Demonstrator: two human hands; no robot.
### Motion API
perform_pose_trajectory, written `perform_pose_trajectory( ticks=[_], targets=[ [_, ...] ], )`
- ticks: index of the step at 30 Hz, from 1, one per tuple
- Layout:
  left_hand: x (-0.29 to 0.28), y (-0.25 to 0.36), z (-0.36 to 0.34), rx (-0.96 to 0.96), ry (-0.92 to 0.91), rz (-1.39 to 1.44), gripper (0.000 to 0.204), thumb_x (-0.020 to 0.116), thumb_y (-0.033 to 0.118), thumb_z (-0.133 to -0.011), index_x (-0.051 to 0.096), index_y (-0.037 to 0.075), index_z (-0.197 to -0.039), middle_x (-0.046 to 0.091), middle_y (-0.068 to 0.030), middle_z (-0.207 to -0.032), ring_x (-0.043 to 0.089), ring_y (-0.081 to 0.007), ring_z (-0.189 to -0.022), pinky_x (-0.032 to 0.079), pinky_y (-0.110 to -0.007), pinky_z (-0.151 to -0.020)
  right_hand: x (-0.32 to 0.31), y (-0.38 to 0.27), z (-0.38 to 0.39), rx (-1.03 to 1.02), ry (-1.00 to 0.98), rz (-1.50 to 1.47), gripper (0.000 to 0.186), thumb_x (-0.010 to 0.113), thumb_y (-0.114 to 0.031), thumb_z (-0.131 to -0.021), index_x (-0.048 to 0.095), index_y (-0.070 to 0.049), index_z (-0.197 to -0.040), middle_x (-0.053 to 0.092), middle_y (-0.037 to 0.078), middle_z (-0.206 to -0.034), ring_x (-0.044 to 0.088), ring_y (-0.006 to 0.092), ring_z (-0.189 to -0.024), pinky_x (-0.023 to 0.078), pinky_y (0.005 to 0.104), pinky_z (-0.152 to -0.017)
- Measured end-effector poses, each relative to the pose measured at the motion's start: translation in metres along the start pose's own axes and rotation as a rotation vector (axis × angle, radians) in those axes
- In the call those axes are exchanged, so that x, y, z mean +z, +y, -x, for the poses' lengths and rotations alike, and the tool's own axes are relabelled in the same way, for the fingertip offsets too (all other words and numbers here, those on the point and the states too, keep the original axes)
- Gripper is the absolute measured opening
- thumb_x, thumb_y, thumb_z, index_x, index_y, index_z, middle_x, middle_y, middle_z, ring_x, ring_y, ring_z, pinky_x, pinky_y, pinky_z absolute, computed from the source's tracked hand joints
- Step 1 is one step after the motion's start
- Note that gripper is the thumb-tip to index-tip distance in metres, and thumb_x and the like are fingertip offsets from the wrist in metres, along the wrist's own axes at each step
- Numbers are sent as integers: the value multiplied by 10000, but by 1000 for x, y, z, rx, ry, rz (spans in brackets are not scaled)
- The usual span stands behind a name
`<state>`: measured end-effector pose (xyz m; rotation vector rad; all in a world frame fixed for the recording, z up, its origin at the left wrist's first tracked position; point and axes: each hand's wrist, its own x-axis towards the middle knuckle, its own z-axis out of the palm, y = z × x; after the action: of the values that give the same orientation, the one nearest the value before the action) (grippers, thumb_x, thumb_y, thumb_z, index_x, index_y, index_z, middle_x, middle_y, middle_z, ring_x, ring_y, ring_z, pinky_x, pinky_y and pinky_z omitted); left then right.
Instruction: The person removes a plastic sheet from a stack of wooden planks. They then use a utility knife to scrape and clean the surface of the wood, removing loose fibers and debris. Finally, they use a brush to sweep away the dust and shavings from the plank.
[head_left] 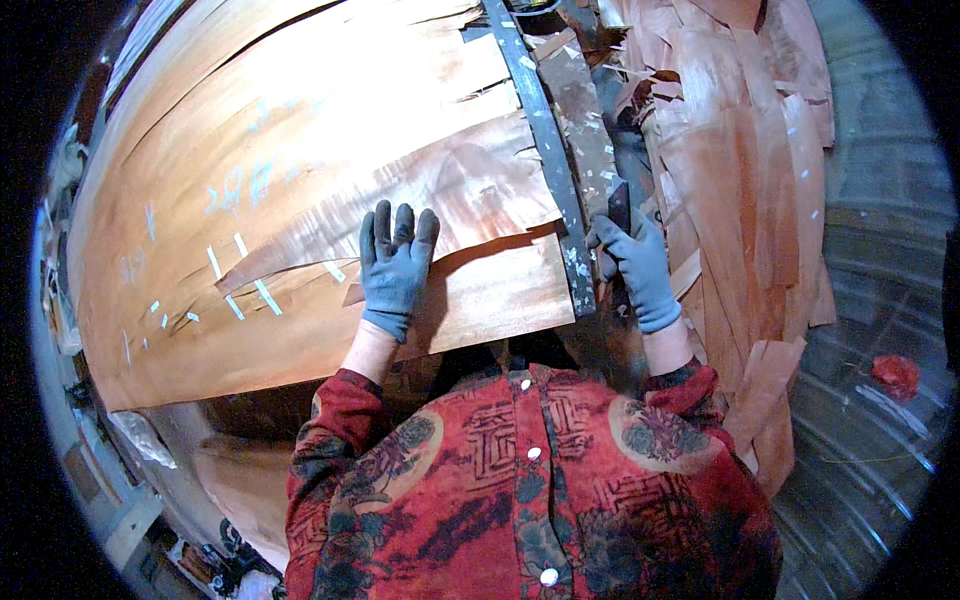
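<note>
My gloved left hand [398, 265] lies palm down, fingers extended, on a thin, wrinkled strip of reddish veneer [470, 185] that tapers leftward across a large tan veneer sheet [170, 340] marked with short white tape strips. My gloved right hand [633, 262] has its fingers wrapped round a dark, flat tool [619, 203], apparently a blade, held upright just right of a long black metal bar [562, 210]. The bar runs along the tan sheet's right edge and is speckled with small pale scraps. The lower part of the tool is partly hidden by my hand.
Ragged offcuts of pinkish veneer [750, 200] are heaped right of the bar. Farther right is a dark ridged floor [875, 480] with a crumpled red object [895, 377] on it. Assorted clutter and boards line the far left below the sheet's edge.
</note>
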<state>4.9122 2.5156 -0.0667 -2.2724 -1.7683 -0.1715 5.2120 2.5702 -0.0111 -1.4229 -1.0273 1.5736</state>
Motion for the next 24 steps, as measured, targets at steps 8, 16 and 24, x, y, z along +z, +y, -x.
perform_pose_trajectory(
  ticks=[8, 16, 24],
  targets=[
    [1, -8, -5, 74, 63, 40, 436, 512, 152, -790, 491, 158, -1226, 549, -140, -1174, 479, -346, -1146, 344, -493, -986, 14, -25, -9, 36, -71, -3, 174, 608, -190, -868, 596, -18, -891, 610, 22, -698, 498, 50, -494, 369, 189, -427],
    [3, -12, -2, 68, 59, 2, 445, 510, 165, -803, 483, 181, -1247, 547, -130, -1180, 512, -344, -1104, 378, -485, -953, 64, -47, -32, 83, -308, 38, 244, 560, -244, -900, 596, -9, -952, 600, 23, -704, 457, 35, -455, 346, 179, -398],
    [-46, -8, -12, -35, -249, 318, 676, 650, 215, -709, 388, 80, -1317, 384, -225, -1340, 363, -400, -1236, 281, -513, -1021, 116, -1, -78, 132, -267, 220, 213, 488, -226, -913, 529, -18, -888, 600, 74, -667, 524, 96, -452, 396, 218, -385]
  ],
)
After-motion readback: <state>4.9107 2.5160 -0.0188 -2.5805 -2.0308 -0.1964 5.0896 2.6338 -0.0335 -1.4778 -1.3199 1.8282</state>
